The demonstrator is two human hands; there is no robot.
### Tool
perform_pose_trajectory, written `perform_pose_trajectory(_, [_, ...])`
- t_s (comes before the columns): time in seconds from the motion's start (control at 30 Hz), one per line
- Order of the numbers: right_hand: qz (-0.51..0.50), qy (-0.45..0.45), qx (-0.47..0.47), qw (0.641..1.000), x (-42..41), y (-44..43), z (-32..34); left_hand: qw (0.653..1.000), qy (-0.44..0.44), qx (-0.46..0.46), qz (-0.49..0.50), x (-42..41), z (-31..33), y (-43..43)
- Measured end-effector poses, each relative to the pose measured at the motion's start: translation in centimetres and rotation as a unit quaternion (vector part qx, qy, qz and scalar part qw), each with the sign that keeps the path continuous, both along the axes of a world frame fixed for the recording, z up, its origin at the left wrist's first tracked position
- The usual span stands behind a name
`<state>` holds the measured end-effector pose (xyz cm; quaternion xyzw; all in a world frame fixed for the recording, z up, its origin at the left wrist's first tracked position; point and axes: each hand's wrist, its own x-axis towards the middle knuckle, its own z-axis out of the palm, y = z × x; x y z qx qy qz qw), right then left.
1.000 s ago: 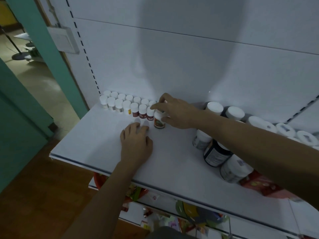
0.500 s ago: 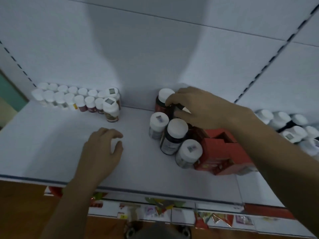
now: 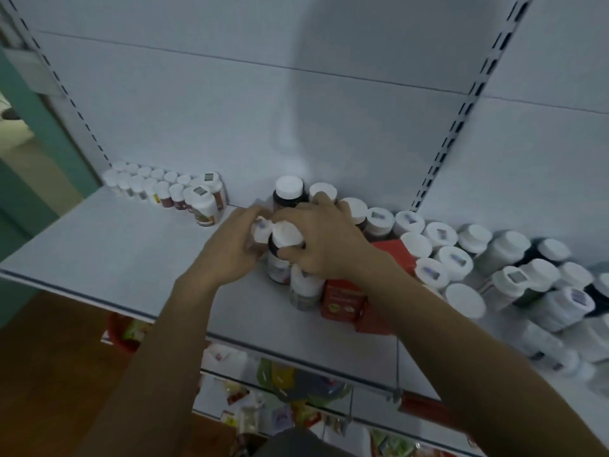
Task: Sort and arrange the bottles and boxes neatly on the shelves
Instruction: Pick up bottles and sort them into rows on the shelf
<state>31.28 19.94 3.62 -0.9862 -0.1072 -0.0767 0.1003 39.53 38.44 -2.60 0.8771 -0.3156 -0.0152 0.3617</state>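
Two grips engaged, the first inspector records: the left grip (image 3: 227, 252) holds a small white-capped bottle (image 3: 262, 227), and the right grip (image 3: 324, 242) is clenched round a dark plastic bottle with a white cap (image 3: 286, 235). Both bottles are midway along the white metal shelf (image 3: 99, 245), near a red cardboard box (image 3: 342, 296).

The second replies: advisable to lift each bottle clear of its neighbours, then stand it upright beside the row of small white-capped bottles (image 3: 155, 189) at back left. Risk noted: toppling adjacent stock.
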Motion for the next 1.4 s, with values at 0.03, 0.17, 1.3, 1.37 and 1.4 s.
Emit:
perform_pose_trajectory(0.03, [-0.002,-0.018,0.063,0.998,-0.3,-0.3,0.1,0.998,-0.014,-0.028,0.046,-0.8,-0.1,0.4])
perform_pose_trajectory(0.17, [-0.047,-0.136,0.346,0.927,-2.7,-2.3,1.1,0.959,-0.084,-0.146,0.230,-5.1,1.7,1.6])
perform_pose_trajectory(1.3, [-0.551,-0.381,0.281,0.687,-53.5,-39.9,-1.1,0.907,-0.003,-0.160,-0.389,-38.0,7.7,-51.3])
perform_pose_trajectory(1.37, [-0.558,-0.376,0.262,0.692,-55.8,-43.5,-1.9,0.911,-0.013,-0.153,-0.383,-40.3,7.1,-54.5])
perform_pose_trajectory(1.4, [-0.563,-0.372,0.252,0.693,-57.0,-45.3,-2.2,0.915,-0.015,-0.148,-0.376,-41.4,6.7,-56.0])
